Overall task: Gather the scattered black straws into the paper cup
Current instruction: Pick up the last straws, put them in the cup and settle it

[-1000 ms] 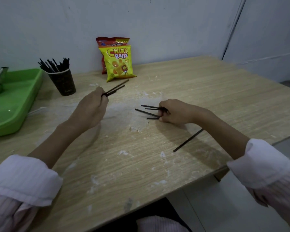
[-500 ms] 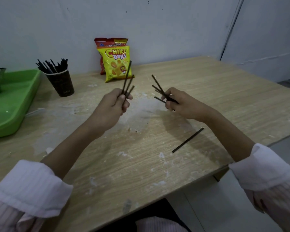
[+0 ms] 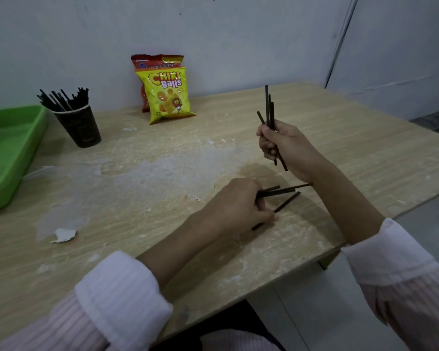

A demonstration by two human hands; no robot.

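Sitting near the wall are two snack bags (image 3: 168,95), a green tray (image 3: 10,153) and the paper cup (image 3: 79,127), full of straws. The right hand (image 3: 287,148) squeezes straws (image 3: 268,107) upright. The left hand (image 3: 238,206) grips more straws (image 3: 279,191), fingertips touching the last straw (image 3: 287,201) on the table (image 3: 365,148).
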